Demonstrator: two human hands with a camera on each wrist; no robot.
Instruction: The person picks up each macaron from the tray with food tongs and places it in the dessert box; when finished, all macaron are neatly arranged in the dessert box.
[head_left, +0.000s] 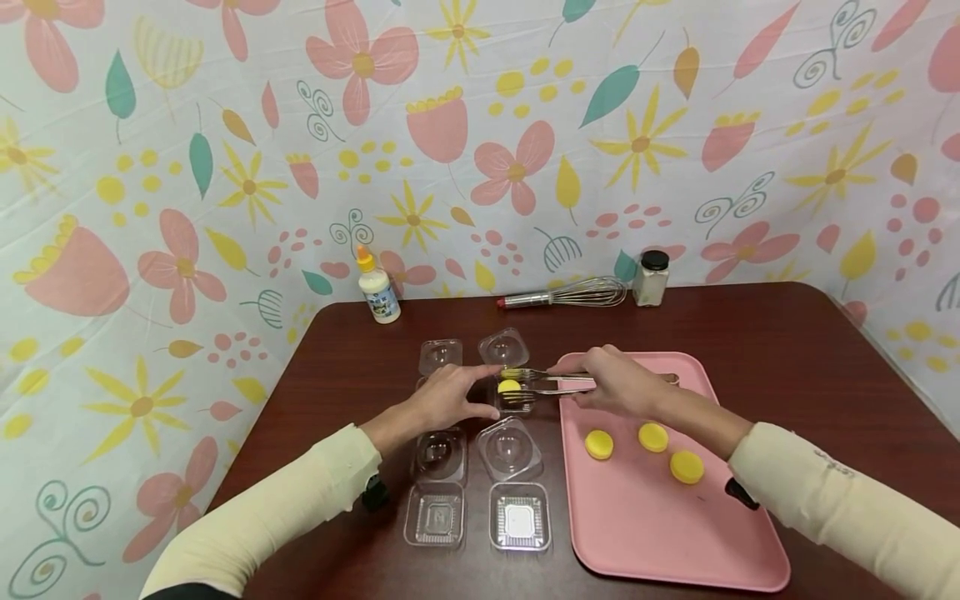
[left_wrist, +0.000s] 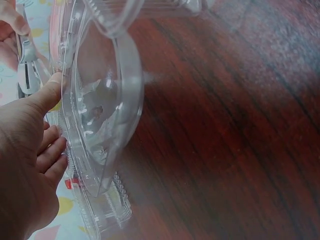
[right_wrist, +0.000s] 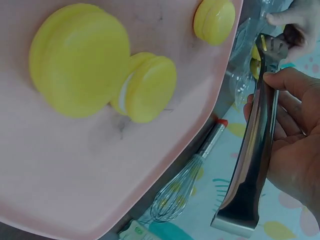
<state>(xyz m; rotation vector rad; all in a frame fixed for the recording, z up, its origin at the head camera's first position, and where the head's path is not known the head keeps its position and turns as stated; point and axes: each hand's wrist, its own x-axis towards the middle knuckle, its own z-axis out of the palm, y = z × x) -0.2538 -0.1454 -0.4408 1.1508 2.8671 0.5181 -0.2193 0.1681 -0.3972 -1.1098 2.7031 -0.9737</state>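
My right hand (head_left: 618, 383) grips metal tongs (right_wrist: 256, 150) at a yellow macaron (head_left: 509, 387) in a clear container (head_left: 516, 408) left of the pink tray (head_left: 645, 521); my left hand (head_left: 448, 398), thumb and forefinger apart, flanks it. Likely light, brittle: pinch its sides gently.

Polished metal tongs (right_wrist: 258, 147) and a shiny wire whisk (head_left: 557, 297) catch the light alongside glossy clear plastic containers (head_left: 519, 517), a smooth plastic tray (head_left: 667, 533), smooth matt macarons (head_left: 686, 467) and a wood-grained tabletop (left_wrist: 225, 130) with a soft sheen, against a lightly creased cloth backdrop (head_left: 480, 167).
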